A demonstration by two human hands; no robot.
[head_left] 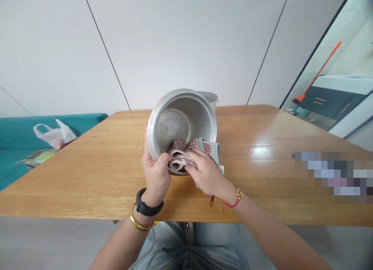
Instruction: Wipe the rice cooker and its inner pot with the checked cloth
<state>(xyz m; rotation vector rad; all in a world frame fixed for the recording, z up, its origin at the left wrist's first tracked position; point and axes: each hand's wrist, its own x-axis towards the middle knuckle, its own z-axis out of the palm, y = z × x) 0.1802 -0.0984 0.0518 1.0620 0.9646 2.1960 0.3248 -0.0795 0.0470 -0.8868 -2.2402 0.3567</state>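
Note:
A round metal pot (pixel 201 112) is tipped over the wooden table, its open mouth facing me. My left hand (pixel 157 173) grips its rim at the lower left, thumb over the edge and fingers along the outside. At the lower right of the mouth, my right hand (pixel 205 171) holds a folded brown and white patterned cloth (pixel 186 155) against the rim and inner wall. Part of the cloth reaches into the pot, and its checked edge hangs over the rim. Some fingertips of the right hand are hidden in the folds.
Behind the pot stands a grey-white container (pixel 211 97), partly hidden. The wooden table (pixel 253 184) runs up to a white panelled wall. On the left, a white plastic bag (pixel 55 135) sits on a teal sofa (pixel 17 132). A blurred-out patch covers the table's right side.

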